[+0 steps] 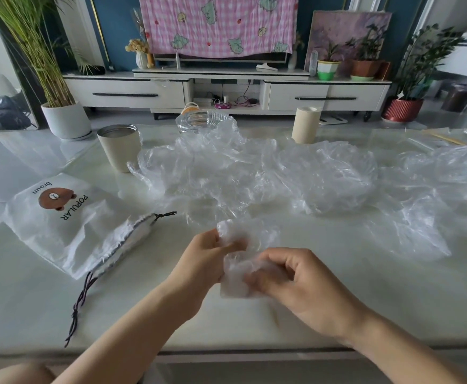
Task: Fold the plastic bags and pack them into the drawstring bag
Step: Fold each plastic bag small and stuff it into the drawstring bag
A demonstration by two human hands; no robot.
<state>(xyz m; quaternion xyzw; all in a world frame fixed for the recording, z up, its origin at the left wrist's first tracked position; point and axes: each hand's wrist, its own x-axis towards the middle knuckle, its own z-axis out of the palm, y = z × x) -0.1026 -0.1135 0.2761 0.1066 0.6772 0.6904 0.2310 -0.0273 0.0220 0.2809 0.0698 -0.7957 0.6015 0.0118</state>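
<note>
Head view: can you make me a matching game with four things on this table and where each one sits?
1 drawstring bag
2 cup
3 roll
4 folded bag

A held by left hand and right hand
B upright, far side, right of centre
C lying flat, left of the hands
D upright, beyond the drawstring bag

Pairs: 1-C, 2-D, 3-B, 4-A

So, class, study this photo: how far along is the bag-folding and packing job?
Done: nothing visibly packed; the drawstring bag lies flat on the table. In hand: the left hand and right hand grip one plastic bag, folded small. Left: packing it, then folding the crumpled bags spread across the far side.
</note>
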